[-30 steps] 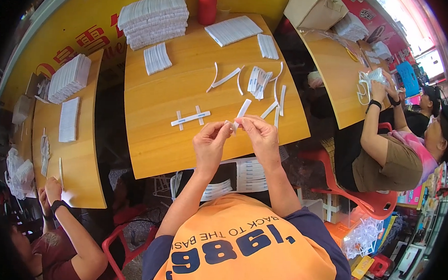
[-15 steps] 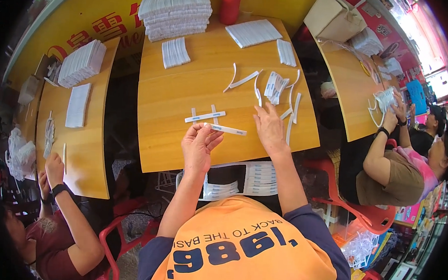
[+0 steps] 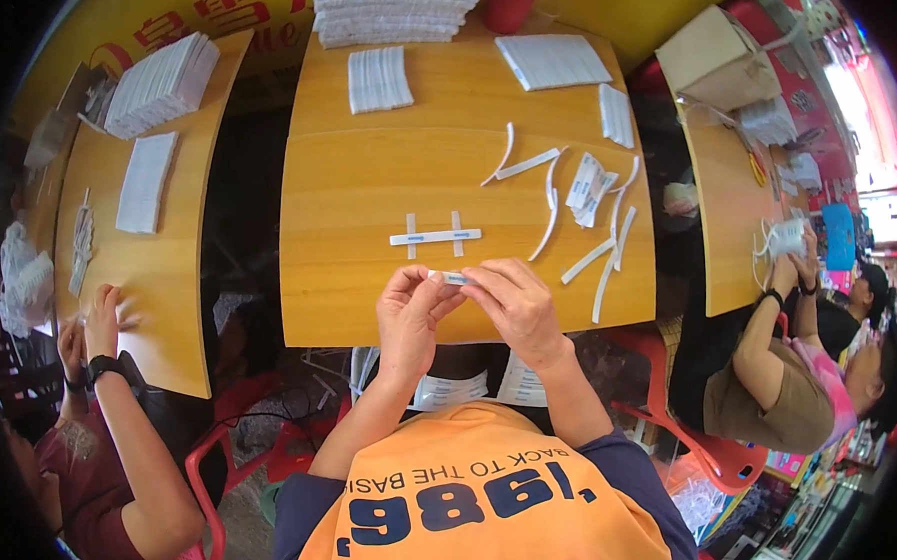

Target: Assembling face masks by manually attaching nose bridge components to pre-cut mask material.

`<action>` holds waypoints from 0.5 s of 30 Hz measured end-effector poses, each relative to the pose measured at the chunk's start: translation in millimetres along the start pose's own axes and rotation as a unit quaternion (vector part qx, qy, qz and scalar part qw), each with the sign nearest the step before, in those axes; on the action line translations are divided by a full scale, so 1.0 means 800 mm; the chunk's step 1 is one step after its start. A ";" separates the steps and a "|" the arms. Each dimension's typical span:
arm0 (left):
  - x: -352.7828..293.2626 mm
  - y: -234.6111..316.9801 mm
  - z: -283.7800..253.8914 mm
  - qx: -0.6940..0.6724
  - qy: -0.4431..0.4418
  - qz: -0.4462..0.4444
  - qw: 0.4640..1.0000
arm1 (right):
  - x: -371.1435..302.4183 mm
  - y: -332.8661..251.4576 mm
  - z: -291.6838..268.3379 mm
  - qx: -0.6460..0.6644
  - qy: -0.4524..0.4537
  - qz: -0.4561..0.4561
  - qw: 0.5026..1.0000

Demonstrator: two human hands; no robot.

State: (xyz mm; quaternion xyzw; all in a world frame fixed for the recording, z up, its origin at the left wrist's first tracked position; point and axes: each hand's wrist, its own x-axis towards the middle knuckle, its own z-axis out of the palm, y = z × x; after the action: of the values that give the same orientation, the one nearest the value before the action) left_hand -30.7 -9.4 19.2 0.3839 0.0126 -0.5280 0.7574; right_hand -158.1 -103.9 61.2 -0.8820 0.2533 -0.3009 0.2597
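Starting from the left, a small white stack is sitting toward the far left corner of the worktop, probably parked there to leave working room. Above the near edge, the left hand is pinching one end of a short white strip, its fingers clamped on it. Just beyond, a longer strip is lying across two pale crosspieces. Now the right hand is gripping the other end, fingers together on it, apparently for steadying the piece between both hands. Toward the right edge, loose strips are lying beside a fanned bunch, seemingly within easy reach.
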 end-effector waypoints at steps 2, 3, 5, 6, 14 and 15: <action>0.000 0.010 -0.003 0.048 0.017 0.019 0.999 | 0.010 0.005 0.008 -0.004 -0.008 -0.002 1.000; 0.002 0.013 -0.013 0.151 0.027 0.102 0.983 | 0.016 0.008 0.011 -0.012 -0.009 -0.004 1.000; 0.009 0.022 -0.026 0.250 0.042 0.177 0.951 | 0.032 0.017 0.017 -0.017 -0.019 -0.007 1.000; 0.015 0.029 -0.029 0.383 0.065 0.240 0.890 | 0.040 0.023 0.022 -0.025 -0.022 -0.010 0.999; 0.033 0.032 -0.041 0.616 0.100 0.313 0.716 | 0.071 0.039 0.062 0.004 -0.065 0.001 0.998; 0.033 0.033 -0.040 0.615 0.100 0.312 0.717 | 0.072 0.040 0.065 0.002 -0.063 -0.007 0.998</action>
State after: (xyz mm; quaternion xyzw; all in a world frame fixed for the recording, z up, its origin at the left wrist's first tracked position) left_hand 14.5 -7.1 0.2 0.7978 -0.3597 -0.1114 0.4708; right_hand -93.0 -146.4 29.5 -0.9006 0.2295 -0.2469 0.2744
